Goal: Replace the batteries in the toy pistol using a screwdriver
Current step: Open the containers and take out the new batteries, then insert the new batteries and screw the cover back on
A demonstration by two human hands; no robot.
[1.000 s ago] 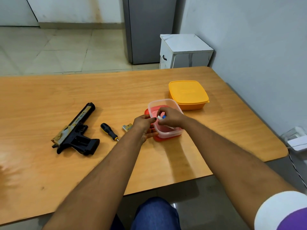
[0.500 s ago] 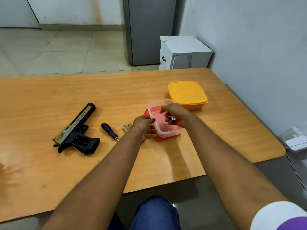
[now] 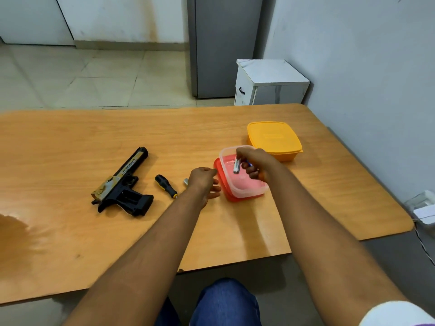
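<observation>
— What do we see of the hands?

— Our right hand (image 3: 255, 164) hovers over the clear container (image 3: 244, 184), fingers curled round batteries (image 3: 236, 166): one silver cell hangs out below the thumb, and a bit of blue shows between the fingers. How many cells we hold, we cannot tell.

— And the left?

— Our left hand (image 3: 204, 182) lies beside the container, fingers loosely extended, their tips at the red lid (image 3: 223, 189) on which the container sits. It grips nothing. Whether the fingertips actually touch the lid, we cannot say.

— Where is the toy pistol (image 3: 123, 184)?

— It lies flat on the wooden table (image 3: 70, 231), well to the left of our hands, barrel pointing away from us. The screwdriver (image 3: 166, 186) lies between the pistol and our left hand, touching neither. A small metallic piece (image 3: 186, 181) peeks out just behind the left hand; we cannot make out what it is.

— Anything further?

— A closed yellow box (image 3: 274, 140) stands just behind the clear container, toward the wall.
</observation>
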